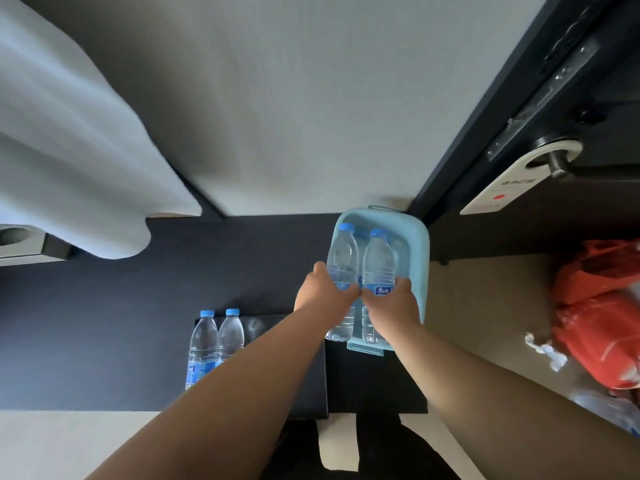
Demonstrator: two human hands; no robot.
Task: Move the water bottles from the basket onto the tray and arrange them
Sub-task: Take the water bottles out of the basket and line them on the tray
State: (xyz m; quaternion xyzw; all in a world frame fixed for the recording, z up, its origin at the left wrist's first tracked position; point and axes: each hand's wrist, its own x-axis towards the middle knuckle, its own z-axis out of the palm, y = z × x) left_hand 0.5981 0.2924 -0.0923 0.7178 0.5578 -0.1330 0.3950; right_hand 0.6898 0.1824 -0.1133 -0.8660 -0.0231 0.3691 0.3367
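- White wall (pixel 294 98) rises behind a dark desk (pixel 104 323). A pale fabric (pixel 69 150) hangs in from the far left, and its upper part is cut off by the frame.
- At the far right of the desk sits a light blue basket (pixel 424 258). The hands and bottles cover most of its inside.
- A blue cap (pixel 361 233) peeks out between the two front bottles. How many more bottles stand behind them is hard to make out.
- The left hand (pixel 322 292) is curled round the label band of the left bottle (pixel 343 254).
- The right hand (pixel 391 303) grips the right bottle (pixel 379 261) at the same height. The two hands touch each other.
- Both gripped bottles stand upright with blue caps on. The left one's base shows at the basket's left edge, but whether either bottle is lifted off the basket floor cannot be told.
- A dark tray (pixel 277 329) lies near centre on the desk, left of the basket. The left forearm hides much of it.
- Two capped bottles (pixel 202 344) stand side by side on the tray's left part, with their bases hidden by the forearm.
- On the right is a dark door (pixel 588 81) with a handle (pixel 561 164) carrying a white hanger (pixel 498 192).
- Below the door, a red bag (pixel 599 317) and crumpled white paper (pixel 547 351) lie on the floor.
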